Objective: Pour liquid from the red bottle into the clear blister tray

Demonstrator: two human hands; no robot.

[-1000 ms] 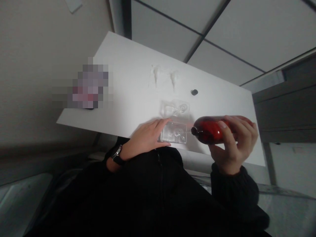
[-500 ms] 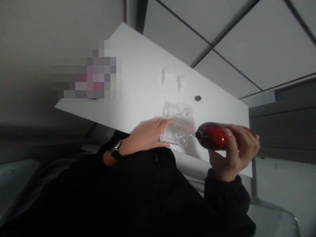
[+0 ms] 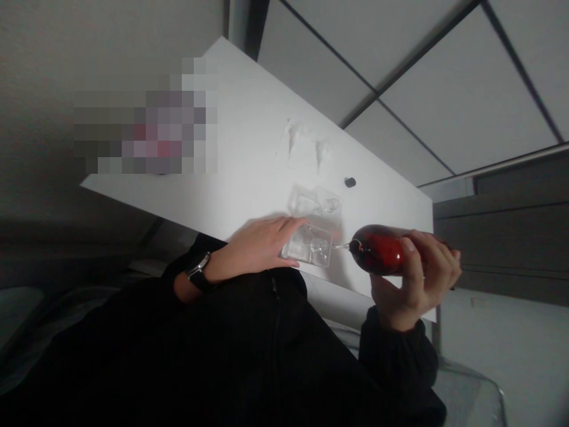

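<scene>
My left hand [image 3: 264,246] is wrapped around the near side of a clear, square-sided glass [image 3: 307,244] by the table's front edge, thumb and fingers on either side of it. My right hand [image 3: 413,279] grips a glossy dark-red bottle [image 3: 384,252], tilted with its rounded end toward the glass. A thin clear stream [image 3: 340,245] runs from the bottle's dark opening to the glass's right side. Just behind stands a second clear glass [image 3: 315,201], close beside the first. How much liquid is in either glass is hard to make out.
On the white table [image 3: 249,142], a small dark object [image 3: 350,182] lies behind the bottle. Farther back are two faint translucent shapes [image 3: 291,139]. A pixelated patch [image 3: 164,124] covers something at the left end. Panelled wall [image 3: 427,71] stands behind the table.
The whole view has shifted slightly, moving hands, glasses and bottle a little left in the picture. Both grips are unchanged, and the stream from the bottle shows a bit longer.
</scene>
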